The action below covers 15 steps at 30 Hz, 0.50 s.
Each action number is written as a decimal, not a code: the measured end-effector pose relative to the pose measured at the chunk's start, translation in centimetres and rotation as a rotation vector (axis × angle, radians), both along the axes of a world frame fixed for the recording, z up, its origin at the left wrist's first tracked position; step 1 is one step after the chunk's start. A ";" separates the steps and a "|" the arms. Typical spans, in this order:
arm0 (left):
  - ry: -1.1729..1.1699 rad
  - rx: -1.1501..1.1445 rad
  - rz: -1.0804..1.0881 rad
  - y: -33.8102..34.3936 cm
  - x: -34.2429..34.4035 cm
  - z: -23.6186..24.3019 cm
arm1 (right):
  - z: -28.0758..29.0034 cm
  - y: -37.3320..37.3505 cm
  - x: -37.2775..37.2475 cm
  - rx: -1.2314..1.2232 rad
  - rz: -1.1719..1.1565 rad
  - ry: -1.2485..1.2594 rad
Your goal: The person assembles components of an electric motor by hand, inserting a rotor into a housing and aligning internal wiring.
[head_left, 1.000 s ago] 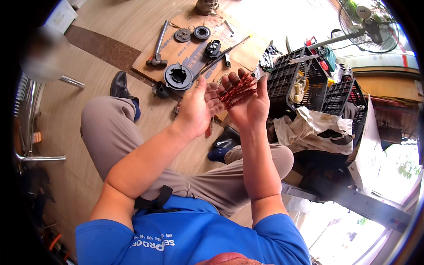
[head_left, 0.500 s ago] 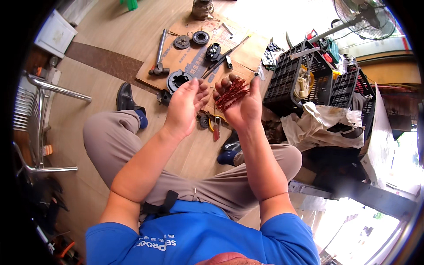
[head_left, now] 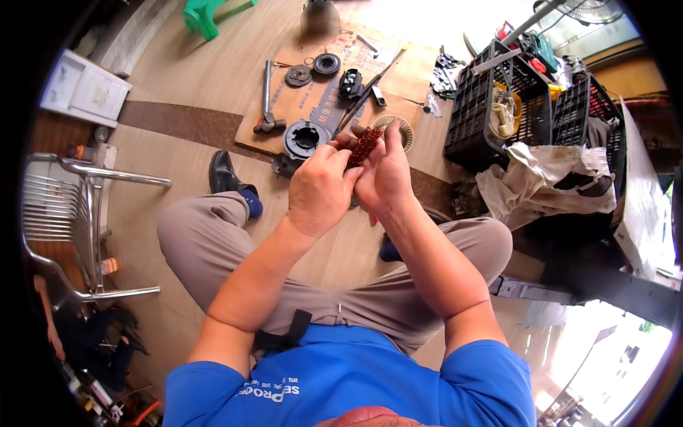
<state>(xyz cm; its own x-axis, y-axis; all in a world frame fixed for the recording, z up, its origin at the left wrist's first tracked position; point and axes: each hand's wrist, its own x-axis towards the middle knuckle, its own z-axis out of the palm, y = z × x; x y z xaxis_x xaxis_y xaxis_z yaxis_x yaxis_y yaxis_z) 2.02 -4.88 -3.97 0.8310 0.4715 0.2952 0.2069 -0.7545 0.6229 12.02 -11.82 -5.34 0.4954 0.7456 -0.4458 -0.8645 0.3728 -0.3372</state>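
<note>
A bundle of reddish-brown copper wire (head_left: 365, 146) is held between my two hands, above the near edge of the cardboard. My left hand (head_left: 320, 186) is closed on its near left side, fingers bent against it. My right hand (head_left: 386, 174) cradles the bundle from the right, the thumb raised and the other fingers partly hidden behind the wire. Just beyond the left hand lies a grey round housing with a dark ring inside (head_left: 306, 138). A pale ribbed ring (head_left: 405, 132) shows behind the right thumb.
On the cardboard sheet (head_left: 413, 85) lie a hammer (head_left: 269, 107), a round black part (head_left: 326, 64), a dark disc (head_left: 299, 75) and long dark rods (head_left: 359, 103). Black crates (head_left: 473, 114) stand right, a cloth (head_left: 530, 178) draped near them. A metal chair (head_left: 92, 213) is left.
My left hand has moved right and closed on the wire bundle, which lay on my right palm before. The right fingers have curled around it. The whole view has shifted slightly.
</note>
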 end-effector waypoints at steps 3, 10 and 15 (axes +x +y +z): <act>-0.049 -0.005 -0.003 0.4 0.3 -0.5 | -0.5 -0.1 0.1 0.058 0.001 -0.030; 0.021 -0.053 0.008 1.2 0.5 -0.7 | -0.5 -0.5 0.1 -0.008 0.058 -0.237; -0.033 -0.076 -0.082 1.0 0.5 -0.8 | -1.6 -0.5 0.3 -0.084 0.020 -0.261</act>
